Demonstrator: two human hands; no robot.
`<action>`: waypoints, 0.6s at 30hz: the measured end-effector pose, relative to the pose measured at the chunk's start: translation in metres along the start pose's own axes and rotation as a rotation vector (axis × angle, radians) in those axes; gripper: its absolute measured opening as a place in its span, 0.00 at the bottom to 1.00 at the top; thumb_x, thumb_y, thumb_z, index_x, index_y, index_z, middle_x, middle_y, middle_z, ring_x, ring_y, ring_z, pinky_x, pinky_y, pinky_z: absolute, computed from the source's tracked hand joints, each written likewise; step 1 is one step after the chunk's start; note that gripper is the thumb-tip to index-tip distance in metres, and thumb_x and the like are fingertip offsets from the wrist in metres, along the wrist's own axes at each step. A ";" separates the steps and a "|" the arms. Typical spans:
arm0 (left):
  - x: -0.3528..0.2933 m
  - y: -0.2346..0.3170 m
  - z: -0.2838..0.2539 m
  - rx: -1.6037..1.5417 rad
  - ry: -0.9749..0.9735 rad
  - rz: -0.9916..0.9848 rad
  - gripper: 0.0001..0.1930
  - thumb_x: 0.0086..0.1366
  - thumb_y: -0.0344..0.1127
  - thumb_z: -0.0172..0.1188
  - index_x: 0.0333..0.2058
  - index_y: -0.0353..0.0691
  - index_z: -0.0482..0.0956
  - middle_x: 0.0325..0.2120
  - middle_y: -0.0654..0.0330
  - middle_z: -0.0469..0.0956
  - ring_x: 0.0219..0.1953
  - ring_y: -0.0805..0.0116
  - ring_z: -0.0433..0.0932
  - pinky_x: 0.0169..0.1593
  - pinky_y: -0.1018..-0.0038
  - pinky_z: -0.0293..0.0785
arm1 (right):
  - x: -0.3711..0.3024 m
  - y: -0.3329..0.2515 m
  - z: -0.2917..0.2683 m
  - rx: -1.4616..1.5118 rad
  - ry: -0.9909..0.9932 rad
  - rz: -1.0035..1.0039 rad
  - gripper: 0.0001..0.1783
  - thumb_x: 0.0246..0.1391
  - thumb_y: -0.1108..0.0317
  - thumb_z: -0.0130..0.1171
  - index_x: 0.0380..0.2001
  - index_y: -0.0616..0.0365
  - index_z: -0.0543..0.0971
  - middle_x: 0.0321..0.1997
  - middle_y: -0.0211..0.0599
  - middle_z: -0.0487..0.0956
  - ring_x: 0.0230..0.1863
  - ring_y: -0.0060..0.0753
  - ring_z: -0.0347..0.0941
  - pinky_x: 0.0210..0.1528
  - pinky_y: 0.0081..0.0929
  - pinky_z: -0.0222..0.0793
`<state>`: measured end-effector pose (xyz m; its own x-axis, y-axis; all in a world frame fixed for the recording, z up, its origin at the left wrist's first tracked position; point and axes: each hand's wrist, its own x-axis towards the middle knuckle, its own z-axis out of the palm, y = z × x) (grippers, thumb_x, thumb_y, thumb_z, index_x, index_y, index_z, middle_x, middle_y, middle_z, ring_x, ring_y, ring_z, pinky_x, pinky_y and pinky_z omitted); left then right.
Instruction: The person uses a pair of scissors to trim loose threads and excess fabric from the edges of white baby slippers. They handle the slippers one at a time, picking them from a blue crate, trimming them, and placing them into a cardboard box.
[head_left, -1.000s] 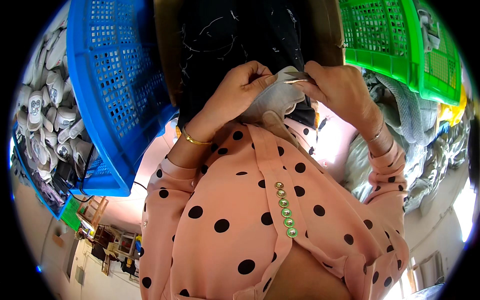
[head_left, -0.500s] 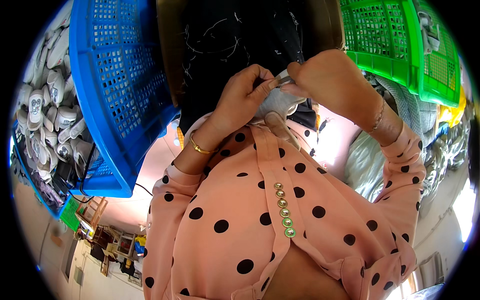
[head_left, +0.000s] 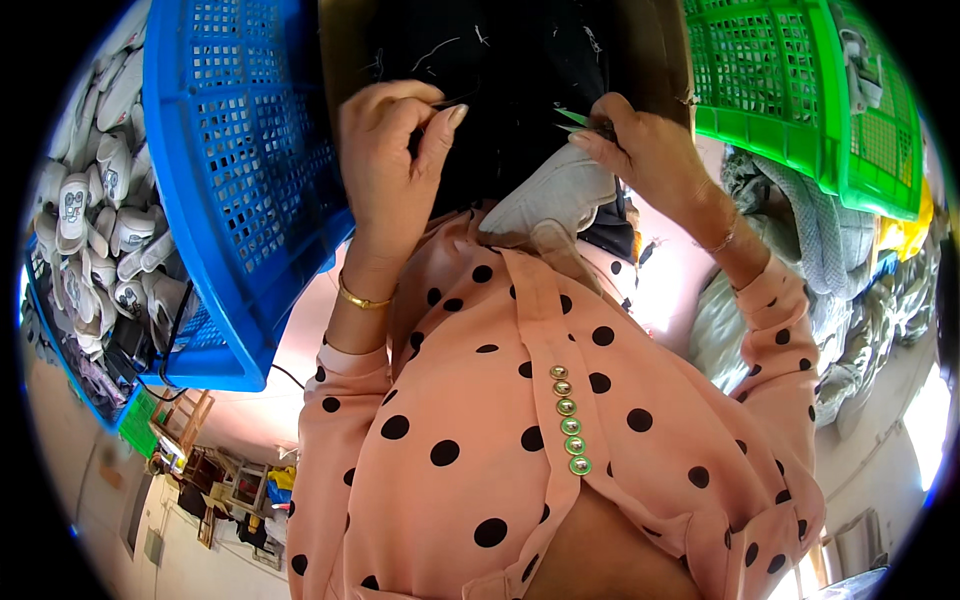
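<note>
A light grey cloth shoe [head_left: 555,190] rests tilted in my lap, against the polka-dot shirt. My right hand [head_left: 640,145] is closed around small thread snips [head_left: 573,120], just above the shoe. Their pointed blades look greenish and stick out to the left, slightly apart. Well to the left of the shoe, my left hand [head_left: 390,150] is raised, its thumb and forefinger drawn together. Whatever thin thing lies between those fingertips is too small and blurred to name.
On the left stands a blue plastic basket [head_left: 245,180]; beyond it lie many pale shoes [head_left: 110,230] in a heap. A green basket [head_left: 765,90] is at the upper right, above grey cloth bundles [head_left: 825,230]. Loose white threads lie on the dark cloth [head_left: 520,60] over my lap.
My left hand has moved away from the shoe, up and to the left. My right hand has shifted a little, and the snips' blades now show. More of the shoe is visible.
</note>
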<state>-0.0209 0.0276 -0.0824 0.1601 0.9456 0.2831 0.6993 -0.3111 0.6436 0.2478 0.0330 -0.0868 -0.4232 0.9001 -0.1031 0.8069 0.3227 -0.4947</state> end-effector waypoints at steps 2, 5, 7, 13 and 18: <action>-0.002 -0.002 -0.006 0.212 0.115 0.113 0.05 0.58 0.29 0.66 0.34 0.42 0.80 0.51 0.59 0.74 0.55 0.53 0.68 0.55 0.62 0.65 | -0.004 0.001 0.016 0.107 0.079 0.036 0.26 0.61 0.44 0.54 0.31 0.60 0.74 0.15 0.41 0.76 0.19 0.47 0.75 0.22 0.36 0.71; -0.013 0.008 -0.011 0.234 0.044 0.132 0.15 0.54 0.26 0.65 0.42 0.46 0.81 0.55 0.59 0.72 0.57 0.52 0.67 0.59 0.61 0.63 | 0.002 0.001 0.018 0.076 0.121 0.046 0.25 0.60 0.44 0.55 0.29 0.59 0.75 0.15 0.40 0.76 0.19 0.46 0.76 0.22 0.36 0.71; -0.026 0.021 -0.016 -0.017 -0.218 0.066 0.25 0.51 0.27 0.67 0.50 0.52 0.79 0.52 0.63 0.75 0.59 0.58 0.68 0.64 0.56 0.59 | 0.008 0.002 0.021 0.033 0.128 0.048 0.25 0.60 0.44 0.56 0.27 0.58 0.76 0.15 0.39 0.76 0.18 0.45 0.76 0.21 0.36 0.71; -0.050 0.029 -0.010 -0.064 -0.315 0.095 0.28 0.49 0.29 0.71 0.52 0.47 0.77 0.46 0.61 0.80 0.54 0.59 0.72 0.66 0.52 0.57 | 0.023 -0.009 0.024 0.073 0.071 0.169 0.27 0.60 0.42 0.54 0.24 0.57 0.76 0.12 0.38 0.74 0.18 0.44 0.76 0.22 0.36 0.71; -0.057 0.028 -0.018 -0.188 -0.336 0.010 0.20 0.54 0.27 0.67 0.48 0.42 0.80 0.44 0.58 0.81 0.51 0.57 0.75 0.62 0.59 0.63 | 0.028 -0.011 0.031 0.011 0.112 0.191 0.30 0.60 0.39 0.52 0.23 0.58 0.75 0.13 0.39 0.75 0.20 0.46 0.77 0.23 0.37 0.71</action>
<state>-0.0224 -0.0364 -0.0678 0.4073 0.9112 0.0617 0.5613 -0.3030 0.7702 0.2141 0.0454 -0.1109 -0.2143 0.9717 -0.0993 0.8631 0.1408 -0.4850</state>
